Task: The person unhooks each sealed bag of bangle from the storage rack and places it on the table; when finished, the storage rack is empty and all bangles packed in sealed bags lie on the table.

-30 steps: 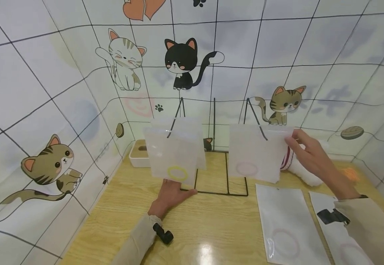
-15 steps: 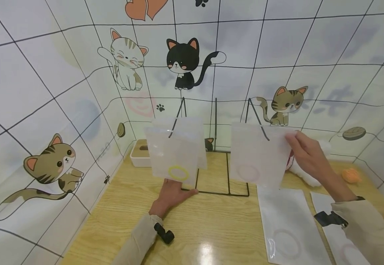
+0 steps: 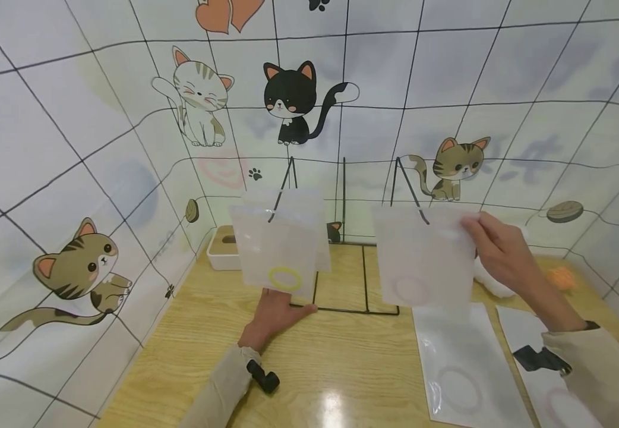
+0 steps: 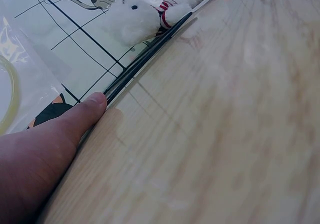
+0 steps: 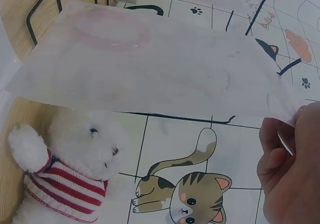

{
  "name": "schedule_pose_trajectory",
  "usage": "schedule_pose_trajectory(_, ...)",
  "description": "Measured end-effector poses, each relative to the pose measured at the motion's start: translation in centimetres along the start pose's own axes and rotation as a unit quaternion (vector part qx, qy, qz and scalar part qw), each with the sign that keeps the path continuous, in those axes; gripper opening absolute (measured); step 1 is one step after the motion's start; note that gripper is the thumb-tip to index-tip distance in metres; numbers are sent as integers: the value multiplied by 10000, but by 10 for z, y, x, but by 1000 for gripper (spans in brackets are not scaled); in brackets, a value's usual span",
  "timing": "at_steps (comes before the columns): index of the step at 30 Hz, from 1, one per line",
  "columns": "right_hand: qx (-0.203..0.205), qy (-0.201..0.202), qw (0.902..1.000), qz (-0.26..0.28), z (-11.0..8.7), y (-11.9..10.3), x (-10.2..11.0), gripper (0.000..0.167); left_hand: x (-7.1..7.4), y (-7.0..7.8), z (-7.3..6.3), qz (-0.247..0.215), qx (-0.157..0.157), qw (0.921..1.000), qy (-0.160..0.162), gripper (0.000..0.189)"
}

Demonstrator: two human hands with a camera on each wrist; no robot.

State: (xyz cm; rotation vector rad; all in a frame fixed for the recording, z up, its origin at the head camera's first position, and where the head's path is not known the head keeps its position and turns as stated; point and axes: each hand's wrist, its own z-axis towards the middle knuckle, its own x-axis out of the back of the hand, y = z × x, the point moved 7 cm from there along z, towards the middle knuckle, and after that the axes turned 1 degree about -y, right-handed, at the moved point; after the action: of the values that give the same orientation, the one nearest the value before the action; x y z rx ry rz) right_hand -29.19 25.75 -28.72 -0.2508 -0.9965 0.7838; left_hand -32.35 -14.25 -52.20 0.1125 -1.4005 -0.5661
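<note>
My right hand (image 3: 507, 252) pinches the upper right corner of a translucent plastic bag (image 3: 427, 261) with a pale pink ring printed low on it. The end of the right hook of a black wire rack (image 3: 382, 312) shows in front of the bag's upper part. My left hand (image 3: 274, 312) rests at the front left of the rack's base, its thumb (image 4: 90, 109) lying straight along the base bar. Its other fingers are hidden behind hanging bags. Those bags (image 3: 277, 249), the front one with a yellow ring, hang from the left hook.
Two larger white bags (image 3: 461, 356) with pink rings lie on the table at right. A white plush toy (image 5: 75, 174) in a striped shirt sits behind. A tissue box (image 3: 221, 255) stands back left, an orange item (image 3: 562, 277) back right. Walls with cat drawings enclose the table.
My right hand has drawn the pink-ring bag slightly right and lower, so it hides more of the plush toy. My left hand stays on the rack's base.
</note>
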Motion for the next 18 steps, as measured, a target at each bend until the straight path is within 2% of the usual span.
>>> schedule_pose_trajectory(3,-43,-12,10000,-36,-3,-1,0,22,0,0,0,0,-23,10000,-1,93)
schedule_pose_trajectory(10,166,156,9996,155,-12,-10,4,17,1,0,1,-18,-59,10000,65,93)
schedule_pose_trajectory(18,-152,99,9990,407,-25,-14,9,16,-1,-1,0,-20,13,10000,63,90)
